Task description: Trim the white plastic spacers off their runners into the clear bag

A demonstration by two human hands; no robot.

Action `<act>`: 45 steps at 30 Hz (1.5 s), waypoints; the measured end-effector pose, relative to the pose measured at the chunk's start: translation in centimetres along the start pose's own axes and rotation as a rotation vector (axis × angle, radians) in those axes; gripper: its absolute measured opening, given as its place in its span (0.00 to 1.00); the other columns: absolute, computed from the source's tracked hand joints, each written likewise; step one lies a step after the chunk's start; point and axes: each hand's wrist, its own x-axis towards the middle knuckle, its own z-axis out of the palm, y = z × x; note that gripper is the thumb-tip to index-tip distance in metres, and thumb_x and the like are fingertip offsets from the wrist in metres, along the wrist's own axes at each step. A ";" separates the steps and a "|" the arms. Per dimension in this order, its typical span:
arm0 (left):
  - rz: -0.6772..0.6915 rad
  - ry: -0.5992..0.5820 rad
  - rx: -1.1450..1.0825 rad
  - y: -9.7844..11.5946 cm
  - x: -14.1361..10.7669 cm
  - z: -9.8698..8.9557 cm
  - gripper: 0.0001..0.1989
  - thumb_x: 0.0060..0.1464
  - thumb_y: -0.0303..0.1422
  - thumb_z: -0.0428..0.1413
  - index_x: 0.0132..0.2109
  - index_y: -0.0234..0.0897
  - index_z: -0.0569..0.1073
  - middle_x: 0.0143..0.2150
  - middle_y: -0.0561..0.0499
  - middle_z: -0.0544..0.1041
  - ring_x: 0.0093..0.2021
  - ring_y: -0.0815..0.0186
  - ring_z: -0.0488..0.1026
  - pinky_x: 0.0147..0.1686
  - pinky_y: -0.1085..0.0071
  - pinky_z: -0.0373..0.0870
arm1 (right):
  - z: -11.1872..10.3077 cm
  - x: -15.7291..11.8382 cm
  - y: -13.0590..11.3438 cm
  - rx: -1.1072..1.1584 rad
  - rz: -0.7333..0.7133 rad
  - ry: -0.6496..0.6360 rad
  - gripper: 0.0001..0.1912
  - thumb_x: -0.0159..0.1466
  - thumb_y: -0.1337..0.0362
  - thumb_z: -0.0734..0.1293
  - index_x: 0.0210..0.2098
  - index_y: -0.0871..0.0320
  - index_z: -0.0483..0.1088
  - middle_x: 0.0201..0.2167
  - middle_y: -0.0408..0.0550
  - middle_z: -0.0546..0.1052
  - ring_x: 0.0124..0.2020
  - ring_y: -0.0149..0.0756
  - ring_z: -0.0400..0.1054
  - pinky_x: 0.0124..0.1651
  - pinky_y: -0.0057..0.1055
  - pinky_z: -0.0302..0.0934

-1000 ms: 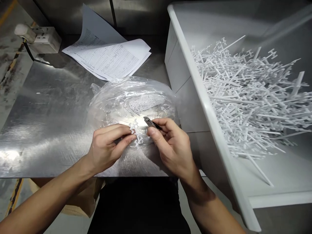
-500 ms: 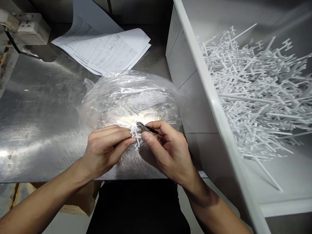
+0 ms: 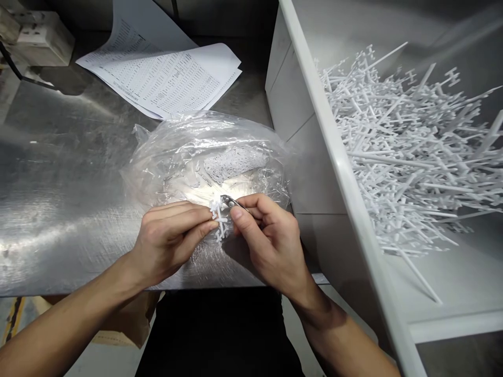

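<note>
Between the fingertips of my left hand (image 3: 173, 235) is a small white branched plastic piece (image 3: 221, 222), held upright over the near side of a clear plastic bag. My right hand (image 3: 271, 241) grips small metal cutters (image 3: 231, 201), whose tip is at the upper right of the white piece. Whether the tip touches the piece is too small to tell. Just beyond both hands, the clear bag (image 3: 168, 149) lies on the metal table (image 3: 78, 209) with many tiny grey-white parts (image 3: 236, 162) inside.
On the right, a white bin (image 3: 346, 173) with a raised wall holds a heap of white plastic sprues (image 3: 404, 157). Printed sheets (image 3: 168, 78) lie behind the bag. A socket box (image 3: 45, 39) stands at the back left. A brown paper bag (image 3: 126, 322) is below the table edge.
The cutters have turned slightly in my right hand, and their dark handle now shows less. The whole view has shifted a little; my left hand keeps its hold on the white piece.
</note>
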 end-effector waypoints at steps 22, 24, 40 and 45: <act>-0.003 0.007 0.042 0.0 -0.2 0.3 0.06 0.69 0.27 0.62 0.45 0.45 0.82 0.37 0.55 0.87 0.34 0.66 0.85 0.36 0.69 0.83 | -0.2 -0.6 0.1 -0.003 -0.055 -0.056 0.08 0.74 0.57 0.71 0.44 0.55 0.76 0.24 0.39 0.73 0.22 0.29 0.63 0.22 0.26 0.56; 0.015 0.016 0.043 0.1 -0.2 0.4 0.07 0.69 0.26 0.62 0.45 0.45 0.81 0.37 0.56 0.87 0.33 0.66 0.85 0.35 0.69 0.83 | -0.2 -0.6 0.1 -0.010 -0.049 -0.059 0.08 0.75 0.56 0.71 0.44 0.55 0.75 0.24 0.39 0.74 0.22 0.29 0.64 0.23 0.26 0.57; 0.050 0.037 0.085 0.0 -0.7 0.7 0.07 0.68 0.24 0.62 0.43 0.44 0.79 0.37 0.57 0.87 0.33 0.67 0.86 0.35 0.69 0.81 | -0.1 -0.6 0.3 -0.021 -0.064 -0.111 0.08 0.76 0.56 0.70 0.46 0.54 0.74 0.27 0.40 0.76 0.25 0.31 0.67 0.26 0.29 0.60; 0.040 0.026 0.107 0.0 -0.5 0.7 0.06 0.67 0.24 0.62 0.43 0.40 0.80 0.37 0.55 0.88 0.34 0.67 0.86 0.38 0.71 0.82 | 0.1 0.0 -0.2 0.086 -0.016 -0.080 0.10 0.75 0.57 0.69 0.40 0.56 0.72 0.24 0.38 0.72 0.23 0.28 0.62 0.25 0.27 0.58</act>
